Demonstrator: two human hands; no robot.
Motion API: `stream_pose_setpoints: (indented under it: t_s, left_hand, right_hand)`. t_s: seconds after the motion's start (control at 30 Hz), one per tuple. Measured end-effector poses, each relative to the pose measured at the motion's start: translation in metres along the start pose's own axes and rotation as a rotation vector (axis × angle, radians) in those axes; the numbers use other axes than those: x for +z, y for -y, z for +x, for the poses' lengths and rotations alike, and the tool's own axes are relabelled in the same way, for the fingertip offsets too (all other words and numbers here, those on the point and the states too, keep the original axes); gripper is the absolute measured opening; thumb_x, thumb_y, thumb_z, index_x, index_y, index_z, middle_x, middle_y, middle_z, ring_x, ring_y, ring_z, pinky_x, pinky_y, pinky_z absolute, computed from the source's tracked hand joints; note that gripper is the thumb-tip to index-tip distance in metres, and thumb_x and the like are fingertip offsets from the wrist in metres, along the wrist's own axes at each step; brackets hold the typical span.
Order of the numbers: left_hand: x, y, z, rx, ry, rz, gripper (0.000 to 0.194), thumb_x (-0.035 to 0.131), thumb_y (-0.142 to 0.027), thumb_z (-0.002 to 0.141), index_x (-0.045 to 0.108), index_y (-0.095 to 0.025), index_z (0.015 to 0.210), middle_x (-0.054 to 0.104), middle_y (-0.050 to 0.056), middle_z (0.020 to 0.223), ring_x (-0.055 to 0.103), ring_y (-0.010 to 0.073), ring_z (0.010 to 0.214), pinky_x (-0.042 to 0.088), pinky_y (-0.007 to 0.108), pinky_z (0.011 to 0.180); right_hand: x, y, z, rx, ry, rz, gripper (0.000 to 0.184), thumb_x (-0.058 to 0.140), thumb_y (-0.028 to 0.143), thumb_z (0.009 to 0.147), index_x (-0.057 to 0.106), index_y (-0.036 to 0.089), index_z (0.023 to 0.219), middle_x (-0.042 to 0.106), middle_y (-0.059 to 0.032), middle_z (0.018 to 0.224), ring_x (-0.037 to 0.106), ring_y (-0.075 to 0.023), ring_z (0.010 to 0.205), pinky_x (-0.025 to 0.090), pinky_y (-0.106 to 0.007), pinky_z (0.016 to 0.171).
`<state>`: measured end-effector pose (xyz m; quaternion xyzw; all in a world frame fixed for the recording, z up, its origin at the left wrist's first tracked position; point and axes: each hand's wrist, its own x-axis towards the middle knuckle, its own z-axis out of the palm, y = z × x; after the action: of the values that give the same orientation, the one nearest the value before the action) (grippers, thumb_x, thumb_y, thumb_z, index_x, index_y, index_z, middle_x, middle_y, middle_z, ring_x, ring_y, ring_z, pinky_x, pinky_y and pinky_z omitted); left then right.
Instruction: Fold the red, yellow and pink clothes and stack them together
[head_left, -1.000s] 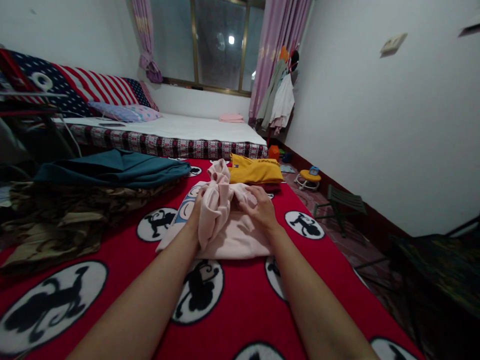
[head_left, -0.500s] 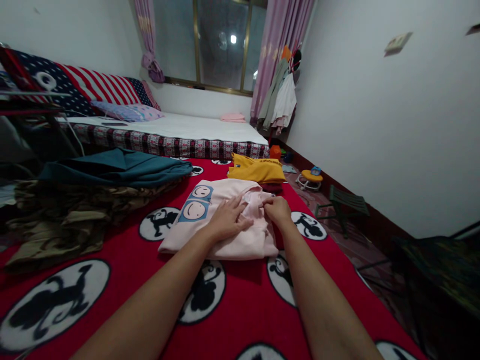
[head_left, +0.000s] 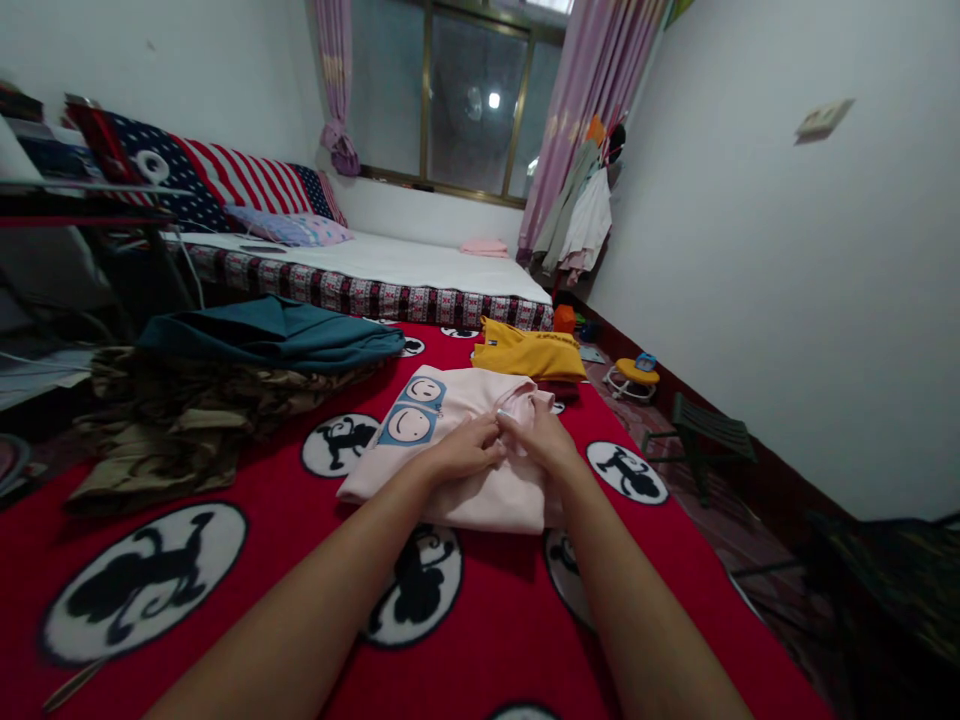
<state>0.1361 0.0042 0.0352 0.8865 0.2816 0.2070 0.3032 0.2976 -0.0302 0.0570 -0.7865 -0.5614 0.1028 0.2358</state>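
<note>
Left hand [head_left: 466,448] and right hand [head_left: 546,440] on folded pink garment [head_left: 491,500]; cannot tell either grip

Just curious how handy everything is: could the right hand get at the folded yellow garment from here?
Probably yes: the yellow garment lies just beyond the right hand, and only the pink garment's far edge seems to lie between.

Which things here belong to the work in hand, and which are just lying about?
In use:
left hand
right hand
pink garment, touched by both

Untouched, seemingly just lying about:
yellow garment
teal cloth
brown patterned cloth
lavender pillow
green folding stool
</note>
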Motion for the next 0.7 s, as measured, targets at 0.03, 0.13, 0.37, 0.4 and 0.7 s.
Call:
stream_pose_setpoints:
  t_s: [0.03, 0.13, 0.37, 0.4, 0.7]
  left_hand:
    - [-0.002, 0.0, 0.0, 0.013, 0.006, -0.058, 0.034, 0.052, -0.023, 0.079, 0.067, -0.012, 0.107, 0.066, 0.014, 0.117, 0.061, 0.0258, 0.107, 0.046, 0.039, 0.097]
    - [-0.018, 0.0, -0.001, 0.005, 0.009, -0.254, 0.028, 0.056, -0.024, 0.073, 0.071, -0.012, 0.093, 0.071, 0.009, 0.09, 0.064, 0.0205, 0.081, 0.051, 0.03, 0.075]
    - [-0.096, 0.042, -0.024, -0.315, -0.78, -0.56, 0.045, 0.07, -0.045, 0.064, 0.071, -0.012, 0.095, 0.073, 0.01, 0.086, 0.067, 0.019, 0.075, 0.051, 0.028, 0.069]
    - [-0.102, 0.054, -0.03, -0.371, -0.854, -0.55, 0.045, 0.069, -0.046, 0.063, 0.07, -0.012, 0.093, 0.073, 0.009, 0.085, 0.067, 0.0186, 0.075, 0.051, 0.028, 0.068]
    - [-0.073, 0.101, -0.057, -0.607, -0.884, -0.264, 0.028, 0.06, -0.034, 0.076, 0.073, -0.018, 0.096, 0.074, 0.011, 0.096, 0.067, 0.0248, 0.093, 0.049, 0.034, 0.083]
  right_hand:
    - [0.001, 0.003, -0.003, 0.012, -0.007, -0.035, 0.087, 0.055, 0.067, 0.077, 0.039, 0.013, 0.144, 0.058, -0.023, 0.13, 0.059, -0.0343, 0.115, 0.047, -0.041, 0.089]
    - [0.004, 0.008, -0.009, -0.009, -0.088, -0.016, 0.083, 0.065, 0.05, 0.074, 0.039, 0.014, 0.143, 0.061, -0.02, 0.126, 0.061, -0.0335, 0.112, 0.048, -0.04, 0.087]
    - [0.008, 0.013, -0.009, -0.282, -0.333, 0.518, 0.046, 0.06, 0.024, 0.065, 0.069, 0.018, 0.11, 0.074, -0.005, 0.097, 0.067, -0.0209, 0.079, 0.052, -0.03, 0.071]
    - [0.006, 0.016, -0.011, -0.31, -0.37, 0.603, 0.045, 0.06, 0.023, 0.065, 0.069, 0.017, 0.109, 0.074, -0.0058, 0.099, 0.067, -0.0204, 0.08, 0.053, -0.029, 0.07]
    - [-0.062, 0.06, 0.007, -0.405, -0.57, 0.686, 0.042, 0.064, 0.024, 0.067, 0.071, 0.014, 0.107, 0.073, -0.0038, 0.086, 0.066, -0.0172, 0.071, 0.051, -0.025, 0.06]
